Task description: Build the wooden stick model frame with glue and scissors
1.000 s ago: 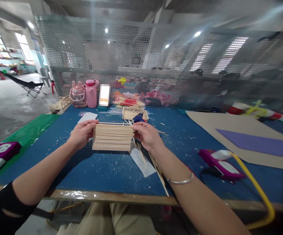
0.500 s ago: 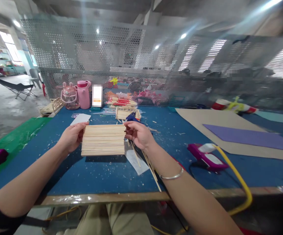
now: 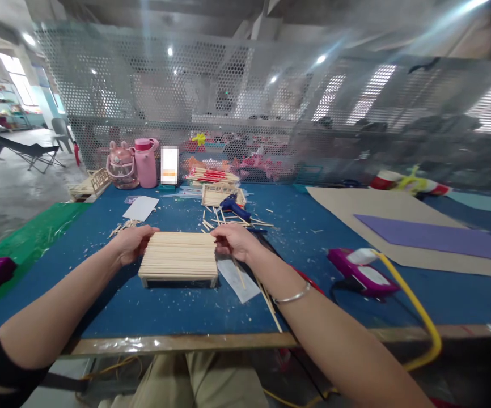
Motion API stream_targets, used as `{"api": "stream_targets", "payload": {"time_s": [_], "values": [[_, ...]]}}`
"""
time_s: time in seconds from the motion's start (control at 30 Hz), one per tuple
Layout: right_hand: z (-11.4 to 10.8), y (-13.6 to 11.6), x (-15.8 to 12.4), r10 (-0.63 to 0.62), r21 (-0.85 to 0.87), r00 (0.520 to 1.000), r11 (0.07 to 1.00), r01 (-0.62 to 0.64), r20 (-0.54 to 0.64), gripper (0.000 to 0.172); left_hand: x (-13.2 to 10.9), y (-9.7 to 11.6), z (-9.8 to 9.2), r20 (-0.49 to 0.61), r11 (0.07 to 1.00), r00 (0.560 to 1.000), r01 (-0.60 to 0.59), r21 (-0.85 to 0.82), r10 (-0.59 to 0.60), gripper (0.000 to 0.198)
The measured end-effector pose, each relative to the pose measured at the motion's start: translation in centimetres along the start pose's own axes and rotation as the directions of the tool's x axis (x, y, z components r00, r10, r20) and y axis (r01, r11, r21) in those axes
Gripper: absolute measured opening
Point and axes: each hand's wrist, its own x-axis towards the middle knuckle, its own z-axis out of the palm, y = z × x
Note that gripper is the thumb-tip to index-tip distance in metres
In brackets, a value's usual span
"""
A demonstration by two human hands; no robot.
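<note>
A small structure of pale wooden sticks (image 3: 180,255), its top a row of sticks laid side by side, is held low over or on the blue table (image 3: 143,320). At its left end my left hand (image 3: 134,243) is closed on the far corner. My right hand (image 3: 233,241) pinches the opposite far corner. Short legs or a frame show below the front edge. Beyond it lies a blue glue gun (image 3: 235,208) among loose sticks. A white paper (image 3: 239,283) and several long sticks (image 3: 270,306) lie under and beside my right forearm.
At the back stand a pink bottle (image 3: 145,164), a clear pink jug (image 3: 122,167) and a bundle of red-marked sticks (image 3: 212,175). A purple power strip (image 3: 362,272) with a yellow cable lies right. Behind it are brown board (image 3: 339,204) and a purple sheet (image 3: 432,235). A perforated screen (image 3: 203,85) borders the table.
Both hands have lowered the stick structure and tipped its top flatter, so its front underside now shows. The glue gun and loose sticks behind it have come more into view.
</note>
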Motion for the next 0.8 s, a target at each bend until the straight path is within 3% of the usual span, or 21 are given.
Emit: {"api": "stream_targets", "payload": {"time_s": [0.13,0.23,0.27,0.33,0.4,0.43,0.5,0.57,0.67,0.73,0.8], "values": [[-0.3,0.2,0.7,0.046,-0.016,0.999,0.999,-0.046,0.019,0.012,0.0,-0.1,-0.4,0.026,0.963,0.991,-0.136,0.234,0.134,0.012],[-0.4,0.0,0.7,0.056,-0.026,0.998,0.998,-0.056,0.019,0.013,-0.1,0.3,-0.8,-0.013,0.807,0.938,-0.292,0.512,0.347,0.013],[-0.4,0.0,0.6,0.058,-0.032,0.998,0.998,-0.057,0.020,0.013,-0.2,0.5,-0.8,-0.017,0.707,0.886,-0.358,0.610,0.464,0.015],[-0.4,-0.1,0.6,0.060,-0.049,0.998,0.997,-0.059,0.022,0.014,-0.3,0.8,-0.4,0.073,0.444,0.736,-0.482,0.755,0.673,0.024],[-0.3,0.0,0.6,0.060,-0.075,0.998,0.996,-0.058,0.023,0.015,-0.6,1.0,0.5,0.281,0.193,0.624,-0.581,0.791,0.729,0.034],[-0.2,0.1,0.6,0.059,-0.092,0.998,0.994,-0.057,0.023,0.016,-0.7,0.9,1.1,0.379,0.115,0.613,-0.613,0.781,0.693,0.036],[-0.2,0.1,0.4,0.055,-0.135,0.998,0.990,-0.051,0.025,0.016,-1.0,0.7,2.2,0.480,0.073,0.662,-0.626,0.777,0.575,0.037],[-0.4,-0.2,0.1,0.057,-0.190,0.998,0.981,-0.048,0.039,0.014,-1.2,0.5,2.9,0.479,0.125,0.727,-0.603,0.788,0.493,0.036],[-1.1,-1.8,-0.3,0.073,-0.337,0.994,0.941,-0.042,0.079,0.010,-1.0,0.3,3.0,0.447,0.195,0.751,-0.592,0.782,0.486,0.032],[-1.8,-3.3,0.1,-0.017,-0.613,0.999,0.789,0.043,0.048,0.012,-0.8,0.3,3.0,0.414,0.202,0.760,-0.568,0.798,0.501,0.030],[-2.6,-4.7,1.0,-0.227,-0.878,0.974,0.466,0.105,-0.004,0.015,-0.8,0.3,3.1,0.392,0.188,0.778,-0.534,0.824,0.491,0.029]]}}
